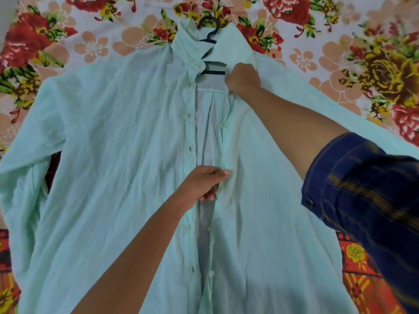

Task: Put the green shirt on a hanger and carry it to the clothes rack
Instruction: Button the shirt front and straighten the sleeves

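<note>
The pale green shirt (118,155) lies spread front-up on the bed, its front unbuttoned and parted down the middle. A dark hanger (209,30) sits inside it; the hook pokes out above the collar and its bar shows in the neck opening. My right hand (242,78) grips the right placket edge just below the collar, fingers curled around the fabric. My left hand (204,184) pinches the same right placket edge about halfway down the shirt. Most of the hanger is hidden under the cloth.
A floral bedsheet (90,46) with red, yellow and peach flowers covers the bed under the shirt. A red and orange patterned cloth (356,268) shows at the lower right. My rolled-up dark blue sleeve (362,196) fills the right edge.
</note>
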